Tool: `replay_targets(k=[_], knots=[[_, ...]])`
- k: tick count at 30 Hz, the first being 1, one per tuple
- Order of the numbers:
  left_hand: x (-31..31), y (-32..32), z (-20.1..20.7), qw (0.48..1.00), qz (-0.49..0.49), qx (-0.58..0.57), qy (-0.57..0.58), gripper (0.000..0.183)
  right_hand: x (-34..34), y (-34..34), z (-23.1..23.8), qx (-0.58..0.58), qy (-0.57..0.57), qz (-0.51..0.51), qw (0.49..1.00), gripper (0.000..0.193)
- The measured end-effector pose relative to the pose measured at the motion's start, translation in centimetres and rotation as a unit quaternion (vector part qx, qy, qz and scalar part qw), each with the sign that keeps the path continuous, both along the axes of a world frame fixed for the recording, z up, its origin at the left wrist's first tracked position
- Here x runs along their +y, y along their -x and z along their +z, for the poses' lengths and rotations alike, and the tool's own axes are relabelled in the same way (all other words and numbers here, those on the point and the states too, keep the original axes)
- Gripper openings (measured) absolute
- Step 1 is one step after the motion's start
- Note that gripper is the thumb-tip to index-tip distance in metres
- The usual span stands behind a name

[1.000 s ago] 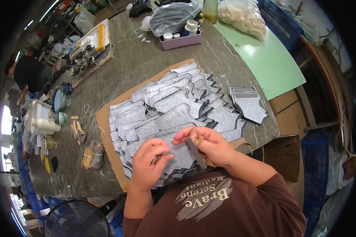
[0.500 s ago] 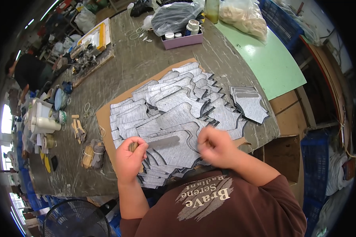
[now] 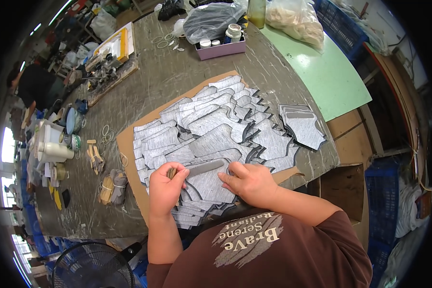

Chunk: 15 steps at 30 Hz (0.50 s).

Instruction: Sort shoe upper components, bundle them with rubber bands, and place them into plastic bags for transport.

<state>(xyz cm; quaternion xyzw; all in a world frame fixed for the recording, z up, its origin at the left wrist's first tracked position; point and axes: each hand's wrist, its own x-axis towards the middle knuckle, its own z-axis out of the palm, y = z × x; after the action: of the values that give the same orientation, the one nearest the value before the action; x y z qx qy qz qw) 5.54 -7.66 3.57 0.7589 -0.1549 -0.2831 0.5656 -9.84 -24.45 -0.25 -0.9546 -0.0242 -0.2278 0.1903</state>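
Many flat grey cut pieces [image 3: 216, 122], with a fibrous face and dark notched edges, lie overlapping in front of me. My left hand [image 3: 165, 189] is closed round a small bundle of thin brownish strips [image 3: 171, 173]. From beside its fingertips a smooth dark grey strip [image 3: 206, 167] stretches across the upper part of the nearest cut piece [image 3: 211, 186]. My right hand [image 3: 248, 183] is at that piece's right side, its thumb and forefinger closed at the edge; the fingers underneath are hidden. The strip's left end is partly covered by my left hand.
Cardboard [image 3: 129, 139] lies under the pile. To the right is a small stack of cut pieces [image 3: 305, 129], the top one bearing a strip. Banded bundles [image 3: 113, 187] lie left, a purple box [image 3: 221, 49] with bottles at the back. A person [image 3: 38, 86] bends at far left.
My right hand has come left and down onto the nearest piece, its fingers now at the edge. The dark strip and my left hand have shifted slightly right and up.
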Motion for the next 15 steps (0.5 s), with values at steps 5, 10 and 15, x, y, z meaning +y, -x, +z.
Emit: replay_targets(k=[5,10,15], knots=[[-0.1,0.09,0.06,1.0,0.003,-0.017,-0.011,0.003,0.0,-0.27,-0.1,-0.04,0.032,0.001,0.999,0.025],[-0.29,0.19,-0.23,0.999,0.021,-0.023,-0.029,0.005,0.0,-0.15,-0.34,-0.035,0.065,-0.005,0.997,0.022],[-0.49,0.53,-0.28,0.989,0.017,-0.123,-0.082,0.01,0.01,-0.22,-0.34,-0.031,0.06,-0.007,0.998,0.02]])
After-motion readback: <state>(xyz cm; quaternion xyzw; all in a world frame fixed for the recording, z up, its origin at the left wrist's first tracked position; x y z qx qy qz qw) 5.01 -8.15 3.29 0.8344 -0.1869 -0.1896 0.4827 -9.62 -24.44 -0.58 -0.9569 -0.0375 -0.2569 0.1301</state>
